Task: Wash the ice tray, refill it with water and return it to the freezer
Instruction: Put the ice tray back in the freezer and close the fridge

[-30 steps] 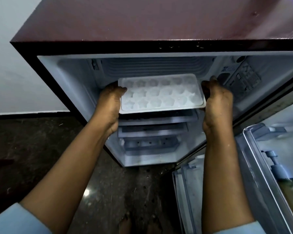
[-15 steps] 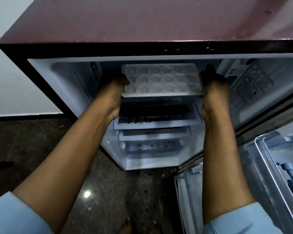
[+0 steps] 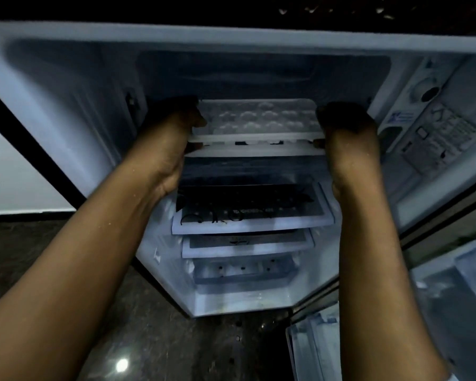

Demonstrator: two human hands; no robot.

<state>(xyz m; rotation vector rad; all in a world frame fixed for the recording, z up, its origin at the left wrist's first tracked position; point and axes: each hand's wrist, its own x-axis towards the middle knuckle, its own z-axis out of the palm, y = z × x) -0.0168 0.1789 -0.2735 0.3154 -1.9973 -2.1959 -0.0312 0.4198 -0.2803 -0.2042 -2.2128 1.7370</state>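
The white ice tray (image 3: 259, 119), with star-shaped cells, lies level inside the open freezer compartment (image 3: 66, 86), just above a white shelf lip (image 3: 256, 151). My left hand (image 3: 173, 127) grips the tray's left end, thumb on top and fingertips under the rim. My right hand (image 3: 344, 127) grips its right end the same way. Whether the cells hold water cannot be told in the dim light.
Below the freezer, the fridge shelves (image 3: 248, 215) and a drawer (image 3: 242, 270) show. The open door with its clear bins (image 3: 456, 284) stands at the right. A control panel (image 3: 429, 127) sits on the right inner wall. Dark stone floor (image 3: 52, 257) lies below.
Both hands have carried the tray up and deeper into the freezer; it now sits farther back and close above the shelf. The camera has moved closer to the fridge.
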